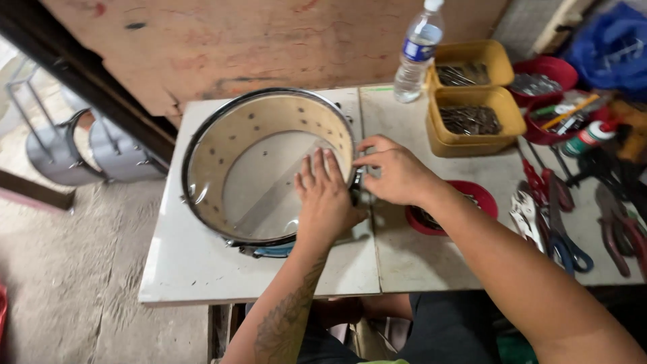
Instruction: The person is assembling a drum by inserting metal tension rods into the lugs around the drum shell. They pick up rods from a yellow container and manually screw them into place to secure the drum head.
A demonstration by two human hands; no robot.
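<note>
A round drum shell (229, 128) with a pale wooden inner wall, a metal hoop and a clear skin lies flat on a white table (189, 269). My left hand (325, 195) rests palm down inside the drum near its right rim, fingers spread on the skin. My right hand (394, 172) is at the outside of the right rim, fingers pinched on a small metal fitting (359, 195) on the hoop.
A red bowl (480, 197) sits by my right forearm. Two yellow tubs (472, 121) of nails and a plastic water bottle (416, 54) stand behind. Pliers and scissors (559, 222) lie at right. More drum shells (81, 148) stand on the floor at left.
</note>
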